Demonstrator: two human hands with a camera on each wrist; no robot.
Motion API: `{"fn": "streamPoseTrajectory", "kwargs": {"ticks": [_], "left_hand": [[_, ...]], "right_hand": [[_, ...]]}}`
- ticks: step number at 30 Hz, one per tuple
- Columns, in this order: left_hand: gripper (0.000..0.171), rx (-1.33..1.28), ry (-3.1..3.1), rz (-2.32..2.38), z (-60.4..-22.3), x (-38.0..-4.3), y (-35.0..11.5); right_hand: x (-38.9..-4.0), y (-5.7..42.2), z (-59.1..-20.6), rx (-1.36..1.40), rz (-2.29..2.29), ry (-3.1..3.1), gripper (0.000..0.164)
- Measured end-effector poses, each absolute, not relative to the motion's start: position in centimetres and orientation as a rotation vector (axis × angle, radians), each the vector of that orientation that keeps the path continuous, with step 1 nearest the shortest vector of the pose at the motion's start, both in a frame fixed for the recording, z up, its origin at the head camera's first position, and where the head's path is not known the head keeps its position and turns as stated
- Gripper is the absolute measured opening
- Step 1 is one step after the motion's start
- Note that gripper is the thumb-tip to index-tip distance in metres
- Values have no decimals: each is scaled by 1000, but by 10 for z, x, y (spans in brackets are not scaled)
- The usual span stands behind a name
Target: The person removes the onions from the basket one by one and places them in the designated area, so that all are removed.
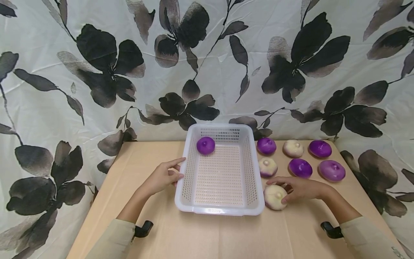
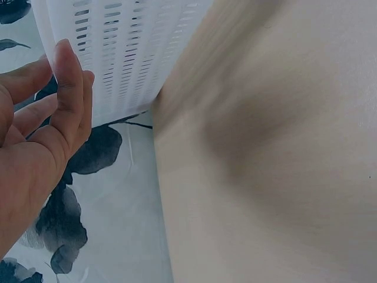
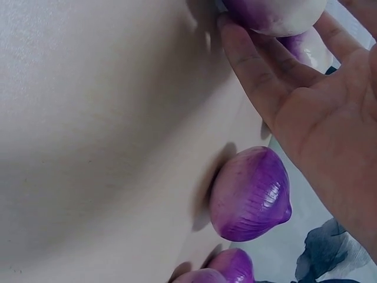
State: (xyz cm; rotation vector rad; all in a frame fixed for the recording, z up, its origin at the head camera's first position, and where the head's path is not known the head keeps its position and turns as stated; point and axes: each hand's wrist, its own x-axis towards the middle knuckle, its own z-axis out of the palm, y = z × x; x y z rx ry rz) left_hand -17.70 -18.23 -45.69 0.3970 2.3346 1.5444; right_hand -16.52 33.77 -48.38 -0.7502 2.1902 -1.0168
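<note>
A white perforated plastic basket [image 1: 220, 210] stands on the table with one purple onion [image 1: 205, 145] in its far left corner. My left hand [image 1: 165, 176] is at the basket's left side, fingers fairly straight, fingertips touching the outer wall [image 2: 135, 59] near the rim. Beside the near right corner of the basket, my right hand [image 1: 299, 189] holds a white onion [image 1: 275, 197] between thumb and fingers. The right wrist view shows this onion [image 3: 288, 17] as white with a purple underside, with the fingers [image 3: 253, 65] against it.
Right of the basket, several more onions sit on the wooden table [image 1: 136, 201]: a white onion [image 1: 267, 167] closest to the hand, purple ones such as the purple onion [image 1: 332, 170], and another white onion [image 1: 293, 148] at the back. A floral cloth [image 1: 207, 82] hangs behind.
</note>
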Motion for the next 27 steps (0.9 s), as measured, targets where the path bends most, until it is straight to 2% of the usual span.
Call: {"fn": "streamPoseTrajectory", "kwargs": {"ticks": [18,27], "left_hand": [[63,408,2340,1545,-460,-177,-184],[63,406,2331,1550,-460,-177,-182]], "right_hand": [[-164,340,-479,-722,-1034,2135,70],[-169,349,-449,-720,-1038,2183,65]]}}
